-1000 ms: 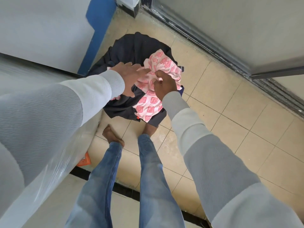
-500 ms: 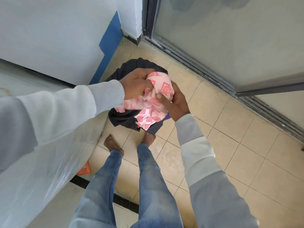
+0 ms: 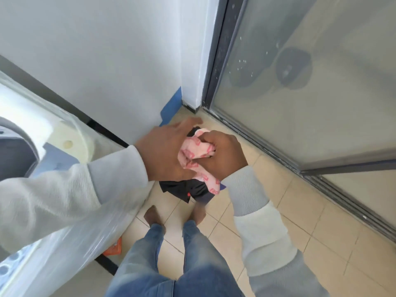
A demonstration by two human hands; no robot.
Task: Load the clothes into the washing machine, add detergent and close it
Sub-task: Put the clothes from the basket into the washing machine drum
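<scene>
A bunched pink-and-white patterned cloth [image 3: 196,155] is held between both hands at mid-frame, above the floor. My left hand [image 3: 165,153] presses against its left side with fingers spread over it. My right hand [image 3: 222,155] is closed around its right side. A dark garment [image 3: 188,190] hangs beneath the hands, apparently lifted with the pink cloth. The washing machine [image 3: 42,146], white and wrapped in clear plastic film, stands at the left, with its open tub rim visible at the far left edge.
A white wall with a blue painted strip [image 3: 171,103] stands behind the hands. A sliding glass door [image 3: 300,93] with a dark metal track runs along the right. Beige floor tiles lie below, with my bare feet [image 3: 173,215]. A small orange object [image 3: 114,249] lies by the machine's base.
Both hands have bunched the pink cloth tighter and lifted it with the dark garment up off the floor. The view has tilted upward, and the machine's open top has come into sight.
</scene>
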